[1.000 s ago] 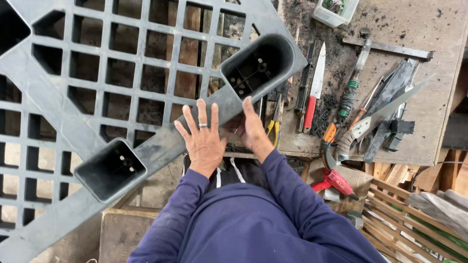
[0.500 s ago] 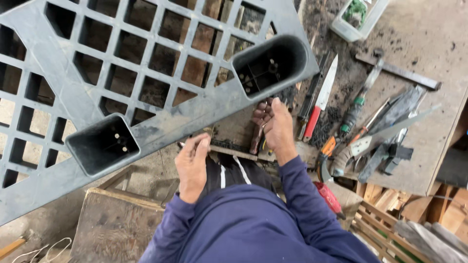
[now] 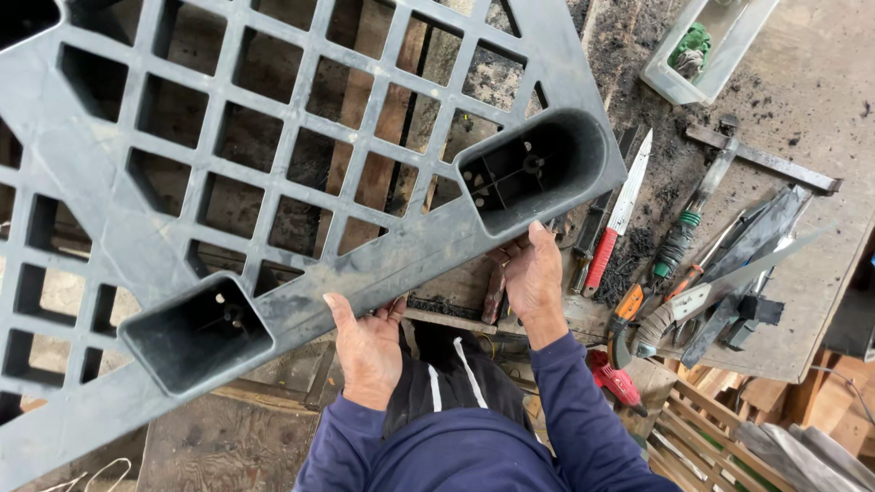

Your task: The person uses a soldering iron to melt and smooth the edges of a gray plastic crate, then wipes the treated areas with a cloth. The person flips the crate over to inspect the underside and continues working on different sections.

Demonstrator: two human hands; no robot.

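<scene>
- Gripping the grey pallet (image 3: 273, 182) by its near edge, your left hand (image 3: 367, 351) curls fingers under.
- Your right hand (image 3: 535, 278) clasps beneath its corner pocket, over the table (image 3: 820, 164).
- Red-handled knife (image 3: 620, 219) lies beside.

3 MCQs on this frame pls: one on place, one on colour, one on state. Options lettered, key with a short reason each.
1. Where does the knife with the red handle lie?
A. on the workbench right of the pallet
B. inside a pallet foot
C. in the clear tray

2. What colour is the plastic pallet?
A. blue
B. grey
C. yellow

3. How are the hands placed on the pallet?
A. both off it
B. only the right hand touches it
C. both grip its near edge

Key:
1 A: it lies on the workbench among other tools.
2 B: the grid and feet are dark grey.
3 C: the left hand and the right hand both hold the edge from below.
</scene>
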